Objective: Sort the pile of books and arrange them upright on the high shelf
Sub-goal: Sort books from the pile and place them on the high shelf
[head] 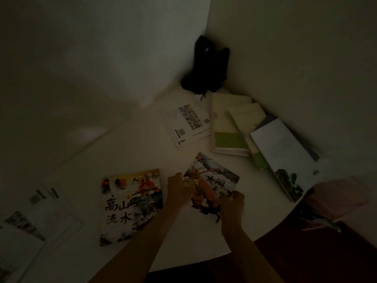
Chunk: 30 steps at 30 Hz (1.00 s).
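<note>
The scene is dim. Several thin books lie flat on a white table. A picture book with a red monkey figure lies in front of me. My left hand grips its left edge and my right hand grips its lower right edge. To its left lies a picture book with large black characters. A white booklet with small photos lies farther back. Two cream and green books overlap a pale blue-white book at the right.
A black bag-like object stands in the wall corner at the back. More papers or booklets lie at the table's left end. The table's rounded front edge borders a dark floor. Something pink sits at the right.
</note>
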Available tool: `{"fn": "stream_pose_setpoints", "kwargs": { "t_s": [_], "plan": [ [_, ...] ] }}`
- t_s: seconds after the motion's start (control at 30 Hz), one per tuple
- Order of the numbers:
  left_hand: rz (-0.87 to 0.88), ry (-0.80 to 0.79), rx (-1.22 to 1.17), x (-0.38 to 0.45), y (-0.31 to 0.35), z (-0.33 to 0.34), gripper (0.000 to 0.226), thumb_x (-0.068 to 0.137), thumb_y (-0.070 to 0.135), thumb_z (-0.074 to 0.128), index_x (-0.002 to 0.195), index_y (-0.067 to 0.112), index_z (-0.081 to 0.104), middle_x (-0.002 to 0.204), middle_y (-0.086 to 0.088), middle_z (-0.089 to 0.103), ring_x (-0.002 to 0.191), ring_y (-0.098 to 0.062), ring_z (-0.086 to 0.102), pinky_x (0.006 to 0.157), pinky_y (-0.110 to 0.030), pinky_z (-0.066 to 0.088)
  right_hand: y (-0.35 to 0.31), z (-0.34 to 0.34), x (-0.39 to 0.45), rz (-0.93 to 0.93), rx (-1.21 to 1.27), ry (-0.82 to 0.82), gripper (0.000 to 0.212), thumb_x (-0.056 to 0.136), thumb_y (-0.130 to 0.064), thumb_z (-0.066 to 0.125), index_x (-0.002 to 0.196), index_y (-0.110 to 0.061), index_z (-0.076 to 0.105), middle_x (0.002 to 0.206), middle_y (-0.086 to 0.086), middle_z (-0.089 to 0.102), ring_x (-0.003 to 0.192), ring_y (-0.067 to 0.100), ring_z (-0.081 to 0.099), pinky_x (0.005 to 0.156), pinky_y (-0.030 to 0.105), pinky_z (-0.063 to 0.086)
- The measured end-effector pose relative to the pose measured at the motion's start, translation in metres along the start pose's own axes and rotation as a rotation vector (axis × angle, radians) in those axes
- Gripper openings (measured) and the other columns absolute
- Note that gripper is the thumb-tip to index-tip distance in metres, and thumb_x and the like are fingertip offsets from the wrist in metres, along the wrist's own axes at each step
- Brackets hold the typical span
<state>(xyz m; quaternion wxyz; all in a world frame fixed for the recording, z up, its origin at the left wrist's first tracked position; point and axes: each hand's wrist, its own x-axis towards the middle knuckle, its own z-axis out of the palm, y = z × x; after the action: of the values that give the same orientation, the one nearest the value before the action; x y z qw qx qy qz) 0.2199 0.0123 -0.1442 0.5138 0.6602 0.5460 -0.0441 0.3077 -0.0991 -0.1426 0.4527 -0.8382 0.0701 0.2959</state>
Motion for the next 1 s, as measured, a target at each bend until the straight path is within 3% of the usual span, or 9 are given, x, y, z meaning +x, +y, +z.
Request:
{"fn": "stream_pose_setpoints", "kwargs": {
  "t_s": [0.1, 0.2, 0.3, 0.4, 0.53, 0.67, 0.73, 0.87, 1.0],
  "plan": [
    [-0.063, 0.104, -0.055, 0.002, 0.001, 0.001, 0.044, 0.090, 0.024, 0.057, 0.122, -0.004, 0.046, 0.126, -0.024, 0.046, 0.115, -0.037, 0.048, 0.080, -0.025, 0.038, -0.005, 0.007, 0.004, 0.133, 0.204, -0.002, 0.029, 0.089, -0.005, 0.057, 0.111, -0.015, 0.041, 0.094, 0.007, 0.050, 0.076, 0.023, 0.052, 0.057, 0.025, 0.044],
    [-0.080, 0.088, -0.024, 0.011, -0.001, -0.003, 0.056, 0.083, 0.042, 0.064, 0.091, -0.013, 0.057, 0.090, -0.025, 0.060, 0.095, -0.040, 0.059, 0.078, -0.041, 0.048, -0.002, 0.004, 0.017, 0.202, 0.186, -0.010, 0.014, 0.090, -0.009, 0.058, 0.087, 0.005, 0.060, 0.075, 0.012, 0.058, 0.061, 0.023, 0.051, 0.054, 0.028, 0.041],
    [-0.014, 0.092, -0.009, 0.000, 0.002, -0.010, 0.047, 0.087, 0.031, 0.062, 0.057, -0.003, 0.049, 0.055, -0.006, 0.039, 0.063, -0.030, 0.051, 0.057, -0.030, 0.038, 0.000, 0.004, 0.018, 0.055, 0.072, -0.064, 0.019, 0.092, -0.014, 0.054, 0.076, -0.005, 0.057, 0.071, 0.011, 0.057, 0.068, 0.024, 0.053, 0.063, 0.033, 0.043],
    [0.020, 0.167, -0.071, -0.016, -0.008, -0.021, 0.032, 0.091, 0.029, 0.058, 0.069, 0.009, 0.047, 0.064, -0.002, 0.042, 0.059, -0.015, 0.041, 0.052, -0.021, 0.030, -0.006, 0.008, 0.006, -0.106, -0.017, -0.104, 0.006, 0.093, -0.012, 0.053, 0.098, -0.010, 0.053, 0.088, 0.010, 0.059, 0.077, 0.023, 0.055, 0.069, 0.039, 0.049],
    [0.019, 0.295, -0.079, -0.037, -0.040, -0.058, 0.017, 0.092, 0.033, 0.055, 0.088, 0.017, 0.052, 0.078, 0.001, 0.049, 0.075, -0.017, 0.048, 0.064, -0.022, 0.033, -0.020, 0.031, -0.017, -0.237, -0.099, -0.305, 0.005, 0.094, -0.017, 0.054, 0.094, -0.012, 0.052, 0.088, 0.009, 0.058, 0.076, 0.023, 0.056, 0.071, 0.041, 0.050],
    [-0.119, 0.476, -0.023, -0.059, -0.098, -0.099, 0.021, 0.090, 0.035, 0.058, 0.080, 0.018, 0.050, 0.074, 0.002, 0.051, 0.071, -0.018, 0.050, 0.063, -0.030, 0.040, -0.022, 0.075, -0.049, -0.326, -0.351, -0.513, 0.017, 0.089, -0.028, 0.057, 0.092, -0.011, 0.055, 0.094, 0.014, 0.060, 0.087, 0.030, 0.060, 0.078, 0.044, 0.053],
    [-0.191, 0.508, -0.010, -0.065, -0.122, -0.110, 0.023, 0.089, 0.035, 0.059, 0.082, 0.015, 0.053, 0.076, -0.003, 0.054, 0.072, -0.022, 0.054, 0.068, -0.035, 0.045, -0.017, 0.097, -0.062, -0.411, -0.485, -0.536, 0.039, 0.081, -0.043, 0.054, 0.093, -0.006, 0.057, 0.099, 0.019, 0.058, 0.096, 0.034, 0.057, 0.080, 0.043, 0.050],
    [-0.269, 0.554, -0.040, -0.070, -0.151, -0.111, 0.023, 0.087, 0.033, 0.062, 0.092, 0.011, 0.058, 0.090, -0.010, 0.054, 0.087, -0.030, 0.058, 0.074, -0.038, 0.048, -0.010, 0.116, -0.081, -0.551, -0.764, -0.491, 0.037, 0.093, -0.030, 0.052, 0.121, -0.007, 0.049, 0.124, 0.013, 0.041, 0.115, 0.028, 0.038, 0.090, 0.031, 0.037],
    [-0.290, 0.613, -0.262, -0.066, -0.157, -0.108, 0.061, 0.081, 0.022, 0.071, 0.129, -0.001, 0.042, 0.126, -0.020, 0.042, 0.111, -0.037, 0.049, 0.087, -0.040, 0.045, 0.004, 0.121, -0.089, -0.457, -0.745, -0.391, 0.054, 0.088, -0.030, 0.059, 0.132, -0.010, 0.035, 0.133, 0.011, 0.033, 0.119, 0.028, 0.036, 0.093, 0.033, 0.039]
  ]
}}
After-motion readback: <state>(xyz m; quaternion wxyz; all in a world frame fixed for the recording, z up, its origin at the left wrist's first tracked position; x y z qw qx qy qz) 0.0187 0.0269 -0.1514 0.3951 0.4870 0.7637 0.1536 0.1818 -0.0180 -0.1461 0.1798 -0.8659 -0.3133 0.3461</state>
